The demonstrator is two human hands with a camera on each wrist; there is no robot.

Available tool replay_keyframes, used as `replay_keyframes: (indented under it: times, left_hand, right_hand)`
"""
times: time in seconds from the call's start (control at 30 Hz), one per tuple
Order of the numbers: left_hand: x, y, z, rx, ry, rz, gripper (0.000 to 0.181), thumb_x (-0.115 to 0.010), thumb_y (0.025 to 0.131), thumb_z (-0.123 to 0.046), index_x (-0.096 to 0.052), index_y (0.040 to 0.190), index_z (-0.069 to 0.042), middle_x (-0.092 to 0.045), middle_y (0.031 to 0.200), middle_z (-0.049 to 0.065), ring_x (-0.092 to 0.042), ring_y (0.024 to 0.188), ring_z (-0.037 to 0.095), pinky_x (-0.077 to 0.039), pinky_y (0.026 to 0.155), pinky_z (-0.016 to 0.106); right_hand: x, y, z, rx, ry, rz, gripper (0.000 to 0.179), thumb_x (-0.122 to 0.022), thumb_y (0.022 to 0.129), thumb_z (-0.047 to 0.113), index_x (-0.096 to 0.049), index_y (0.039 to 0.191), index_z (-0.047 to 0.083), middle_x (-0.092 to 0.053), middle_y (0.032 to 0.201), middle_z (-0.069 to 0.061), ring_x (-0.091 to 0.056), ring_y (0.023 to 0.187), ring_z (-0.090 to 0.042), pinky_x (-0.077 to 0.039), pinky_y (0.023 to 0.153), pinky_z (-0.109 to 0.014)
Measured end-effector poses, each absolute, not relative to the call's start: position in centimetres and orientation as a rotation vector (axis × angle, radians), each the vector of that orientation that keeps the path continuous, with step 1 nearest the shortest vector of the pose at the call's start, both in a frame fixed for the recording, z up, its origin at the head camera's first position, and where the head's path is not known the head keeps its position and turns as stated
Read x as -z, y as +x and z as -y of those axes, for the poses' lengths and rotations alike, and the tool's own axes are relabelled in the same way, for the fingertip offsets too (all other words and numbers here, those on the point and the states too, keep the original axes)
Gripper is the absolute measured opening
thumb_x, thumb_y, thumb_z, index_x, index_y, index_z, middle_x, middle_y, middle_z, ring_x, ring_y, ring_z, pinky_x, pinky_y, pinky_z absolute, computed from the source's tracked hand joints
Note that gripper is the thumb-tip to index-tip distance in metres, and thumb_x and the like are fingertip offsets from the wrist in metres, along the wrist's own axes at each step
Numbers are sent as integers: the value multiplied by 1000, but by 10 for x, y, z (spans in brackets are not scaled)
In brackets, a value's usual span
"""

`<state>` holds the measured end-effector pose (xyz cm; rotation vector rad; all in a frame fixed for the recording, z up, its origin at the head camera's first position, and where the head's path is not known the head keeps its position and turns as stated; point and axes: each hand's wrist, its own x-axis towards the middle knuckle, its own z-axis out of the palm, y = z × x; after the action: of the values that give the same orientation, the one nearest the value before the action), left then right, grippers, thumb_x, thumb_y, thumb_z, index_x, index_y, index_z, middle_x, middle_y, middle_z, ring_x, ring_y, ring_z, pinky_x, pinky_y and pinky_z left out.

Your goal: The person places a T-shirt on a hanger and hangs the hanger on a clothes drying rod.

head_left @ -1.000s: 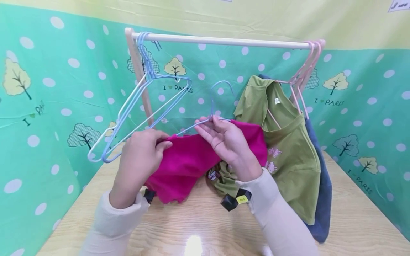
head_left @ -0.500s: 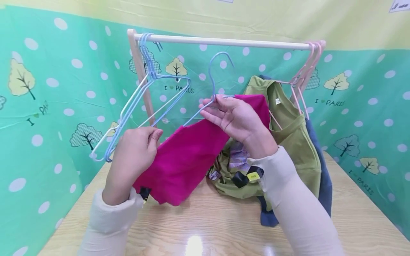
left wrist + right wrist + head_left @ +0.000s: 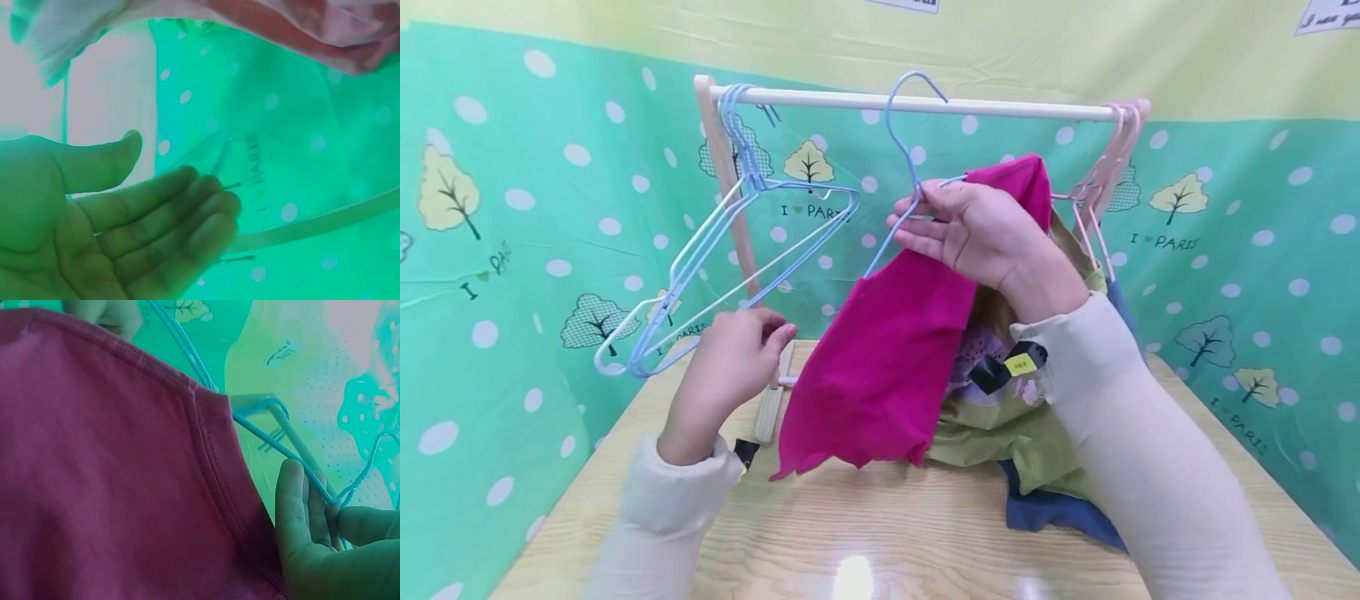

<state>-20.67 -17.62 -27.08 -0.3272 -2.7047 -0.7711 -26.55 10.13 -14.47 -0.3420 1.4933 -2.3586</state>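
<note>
My right hand (image 3: 966, 229) pinches a blue wire hanger (image 3: 901, 150) just below its hook, with thumb and fingers at the neck. A magenta shirt (image 3: 880, 375) hangs from this hanger, tilted down to the left. The hook overlaps the rack's white bar (image 3: 1000, 106) in the head view. In the right wrist view the shirt's neckline (image 3: 215, 459) lies beside the fingers. My left hand (image 3: 737, 354) is left of the shirt, holding nothing; its fingers (image 3: 187, 219) are loosely bent and the thumb stands apart in the left wrist view.
Blue and white hangers (image 3: 752, 183) hang at the rack's left end. Pink hangers (image 3: 1108, 167) at the right end carry a green shirt (image 3: 1037, 450) and a blue garment (image 3: 1052, 517), partly hidden by my right arm. A wooden tabletop (image 3: 865, 525) lies below.
My right hand has raised the hanger with the magenta shirt up and to the right, up to bar height in view. The left hand has let go of the shirt's edge.
</note>
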Motion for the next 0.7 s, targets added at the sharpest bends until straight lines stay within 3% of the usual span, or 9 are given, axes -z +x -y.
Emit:
replay_keyframes:
  times: [0.17,0.27,0.4,0.6,0.7]
  left_hand:
    - [283,-220,178,780,-231,2832,36,-60,104,-25,-68,120,6,-52,65,7,-47,49,19,-40,51,31]
    - [290,-227,185,771,-110,2870,40,-60,104,-31,-69,103,7,-50,64,7,-45,50,19,-37,48,29]
    - [301,-238,199,773,24,2902,45,-56,105,-38,-62,80,-1,-46,63,7,-42,53,19,-34,46,29]
    - [317,-257,216,755,140,2816,44,-54,104,-41,-61,88,-1,-54,74,12,-50,62,26,-42,48,35]
    - [323,-263,221,772,70,2737,43,-57,104,-39,-63,105,4,-65,92,23,-63,75,37,-53,59,45]
  right_hand:
    - [133,-268,-110,2358,-267,-1538,15,-49,108,14,-58,110,1,-67,102,-17,-71,95,-32,-56,97,-42]
    - [129,-269,-113,2372,-230,-1527,15,-49,108,14,-58,109,1,-66,101,-17,-71,94,-32,-57,95,-39]
    - [126,-270,-120,2375,-193,-1533,16,-49,108,15,-57,106,2,-63,100,-15,-68,95,-30,-56,92,-36]
    - [123,-271,-141,2335,-197,-1619,19,-48,109,15,-57,100,1,-61,91,-13,-64,88,-26,-53,91,-35]
    - [118,-272,-149,2316,-163,-1650,17,-48,108,15,-56,101,2,-60,91,-13,-64,88,-26,-53,88,-35]
